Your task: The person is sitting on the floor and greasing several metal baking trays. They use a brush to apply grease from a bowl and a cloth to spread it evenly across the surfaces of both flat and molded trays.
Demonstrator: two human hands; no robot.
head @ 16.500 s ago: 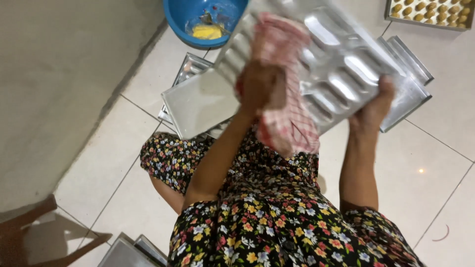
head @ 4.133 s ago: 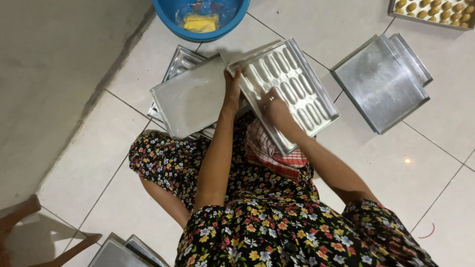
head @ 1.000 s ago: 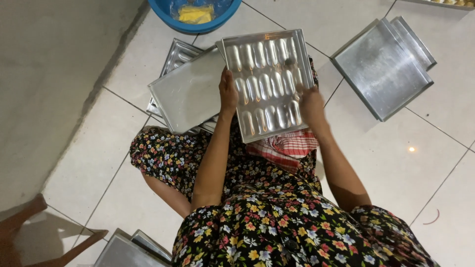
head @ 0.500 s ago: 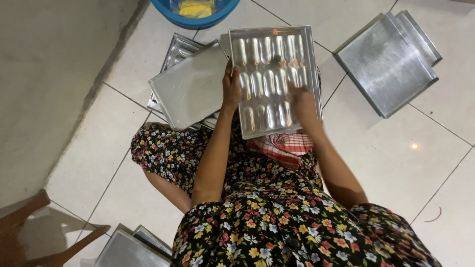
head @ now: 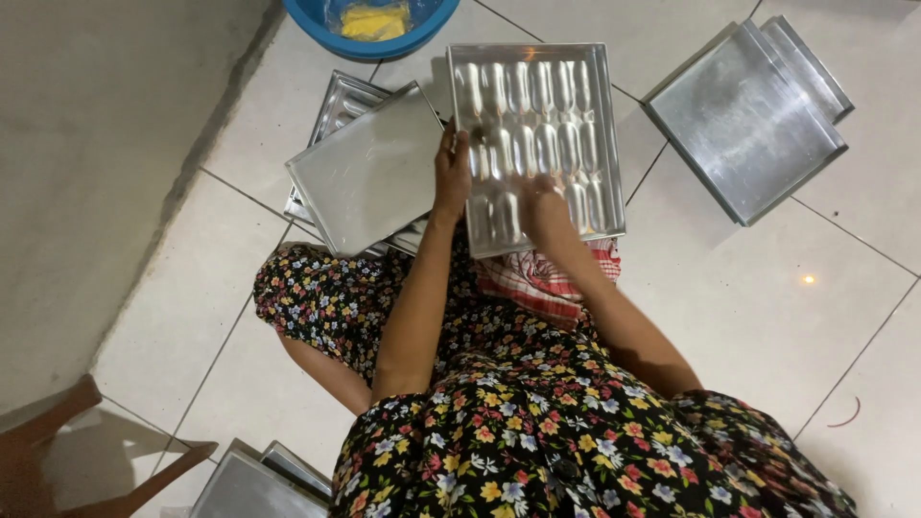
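Now your left hand (head: 451, 177) grips the mould tray's (head: 537, 105) left edge; your right hand (head: 545, 213) lies flat near its bottom edge, over the cloth (head: 542, 278).

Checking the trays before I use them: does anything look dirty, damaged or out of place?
One thing: a small dark speck sits on the moulded tray near its left edge, beside the left hand. The flat trays to the left lie stacked askew. No damage shows.

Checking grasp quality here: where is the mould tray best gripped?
By its raised rim on the long left edge, from the left, where the left hand already clasps the mould tray; the grooved middle offers no hold.
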